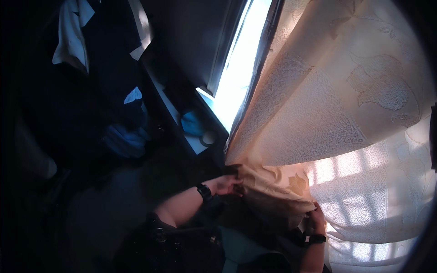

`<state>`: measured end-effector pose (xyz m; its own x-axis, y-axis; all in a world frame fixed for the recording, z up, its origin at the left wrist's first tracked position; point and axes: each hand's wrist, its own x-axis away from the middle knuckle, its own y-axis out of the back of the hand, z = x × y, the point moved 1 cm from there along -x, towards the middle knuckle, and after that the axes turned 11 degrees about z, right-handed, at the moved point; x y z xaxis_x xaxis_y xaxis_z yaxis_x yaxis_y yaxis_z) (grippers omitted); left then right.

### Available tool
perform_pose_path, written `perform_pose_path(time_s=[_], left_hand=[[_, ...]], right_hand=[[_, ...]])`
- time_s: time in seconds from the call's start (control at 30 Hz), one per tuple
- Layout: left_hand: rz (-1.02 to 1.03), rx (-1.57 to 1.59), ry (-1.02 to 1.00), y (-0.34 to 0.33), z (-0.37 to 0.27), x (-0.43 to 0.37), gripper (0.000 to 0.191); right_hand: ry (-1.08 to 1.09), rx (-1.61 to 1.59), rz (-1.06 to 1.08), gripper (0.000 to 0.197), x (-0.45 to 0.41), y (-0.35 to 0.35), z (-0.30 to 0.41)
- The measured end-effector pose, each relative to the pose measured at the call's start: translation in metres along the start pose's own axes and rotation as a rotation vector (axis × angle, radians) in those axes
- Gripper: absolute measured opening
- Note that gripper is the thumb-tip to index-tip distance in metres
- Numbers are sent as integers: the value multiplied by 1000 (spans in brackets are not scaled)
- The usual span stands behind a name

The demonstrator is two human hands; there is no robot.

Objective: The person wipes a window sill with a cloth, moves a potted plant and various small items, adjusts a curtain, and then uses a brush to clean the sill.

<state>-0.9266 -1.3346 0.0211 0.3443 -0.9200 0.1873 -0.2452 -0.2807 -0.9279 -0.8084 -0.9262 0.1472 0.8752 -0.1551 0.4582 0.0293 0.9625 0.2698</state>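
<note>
A long cream curtain point(307, 119) with a woven flower pattern hangs down the right side, lit from behind. Its lower part is gathered into a bunched, folded stretch point(273, 187) between my hands. My left hand point(228, 186), with a black watch point(204, 192) on the wrist, has its fingers at the left edge of this bunch; shadow partly hides the grip. Opposite, my right hand point(316, 213) pinches the right end of the folded cloth. That wrist wears a black band point(314, 238).
Bright light comes through a window gap point(239, 75) beside a dark panel point(191, 41). Left of the curtain, a blue object point(193, 123) and a round object point(207, 138) rest on a pale surface point(196, 146). Pale pieces point(71, 37) and bluish cloth point(126, 140) show in deep shadow.
</note>
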Motion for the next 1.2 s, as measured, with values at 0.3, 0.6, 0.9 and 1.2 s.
perform_pose_path(time_s=[0.3, 0.6, 0.9, 1.2], left_hand=[[-68, -839, -931, -189, -234, -22, 39], [-780, -1431, -818, -94, -294, -60, 36], [-1151, -1969, -873, 16, -131, -3, 48], [-1387, -1611, -709, 65, 15, 110, 38]], right_hand=[[77, -43, -9, 51, -9, -48, 117], [294, 94, 94, 61, -59, -36, 48], [250, 306, 439, 53, -78, -114, 50], [955, 820, 604, 41, -145, -266, 147]])
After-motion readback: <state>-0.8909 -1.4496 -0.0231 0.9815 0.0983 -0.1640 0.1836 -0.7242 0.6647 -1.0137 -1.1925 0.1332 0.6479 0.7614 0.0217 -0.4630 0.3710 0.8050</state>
